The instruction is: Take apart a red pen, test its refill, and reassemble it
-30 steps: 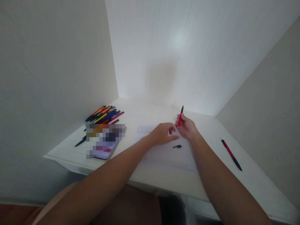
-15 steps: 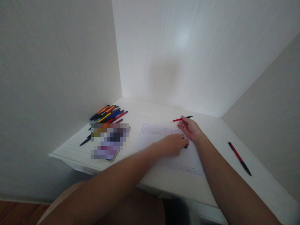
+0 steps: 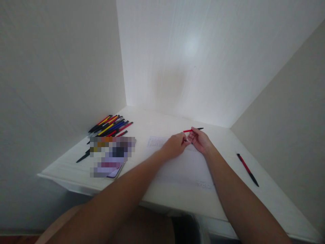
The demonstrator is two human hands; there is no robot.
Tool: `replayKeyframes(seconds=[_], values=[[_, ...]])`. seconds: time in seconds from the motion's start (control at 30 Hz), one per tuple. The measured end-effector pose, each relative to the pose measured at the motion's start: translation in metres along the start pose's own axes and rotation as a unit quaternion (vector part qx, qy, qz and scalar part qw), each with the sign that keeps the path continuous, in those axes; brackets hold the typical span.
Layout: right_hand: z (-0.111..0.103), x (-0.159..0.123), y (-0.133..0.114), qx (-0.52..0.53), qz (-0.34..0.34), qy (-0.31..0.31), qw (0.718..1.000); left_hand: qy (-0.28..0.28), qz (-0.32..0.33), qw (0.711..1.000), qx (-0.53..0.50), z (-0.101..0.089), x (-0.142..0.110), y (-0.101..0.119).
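Observation:
My right hand (image 3: 199,140) grips a red and black pen (image 3: 193,129) that lies nearly level, its tip pointing left. My left hand (image 3: 175,146) is closed in a pinch right beside it, fingertips touching the right hand; a small dark piece shows between the fingertips, too small to name. Both hands hover over a white sheet of paper (image 3: 182,164) with faint printed lines, lying on the white desk (image 3: 152,122).
A heap of several red, yellow, blue and black pens (image 3: 109,124) lies at the desk's back left, with a blurred-out flat object (image 3: 111,156) in front of it. Another red and black pen (image 3: 247,169) lies alone at the right. Walls close in on three sides.
The right hand tipped the pen from upright to level. The left hand reached down to the small black piece on the paper, then rose to meet the right hand; the piece is gone from the paper.

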State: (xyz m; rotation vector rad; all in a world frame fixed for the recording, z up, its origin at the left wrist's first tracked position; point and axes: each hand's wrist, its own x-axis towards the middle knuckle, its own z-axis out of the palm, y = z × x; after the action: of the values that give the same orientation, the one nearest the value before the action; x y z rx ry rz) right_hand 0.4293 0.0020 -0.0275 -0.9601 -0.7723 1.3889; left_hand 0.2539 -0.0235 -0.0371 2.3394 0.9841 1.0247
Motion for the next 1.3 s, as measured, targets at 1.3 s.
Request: replayKeyframes(seconds=[1.3], values=[[-0.01, -0.012, -0.006, -0.133, 0.021, -0.154, 0.979, -0.081, -0.059, 0.993, -0.065, -0.012, -0.004, -0.017]])
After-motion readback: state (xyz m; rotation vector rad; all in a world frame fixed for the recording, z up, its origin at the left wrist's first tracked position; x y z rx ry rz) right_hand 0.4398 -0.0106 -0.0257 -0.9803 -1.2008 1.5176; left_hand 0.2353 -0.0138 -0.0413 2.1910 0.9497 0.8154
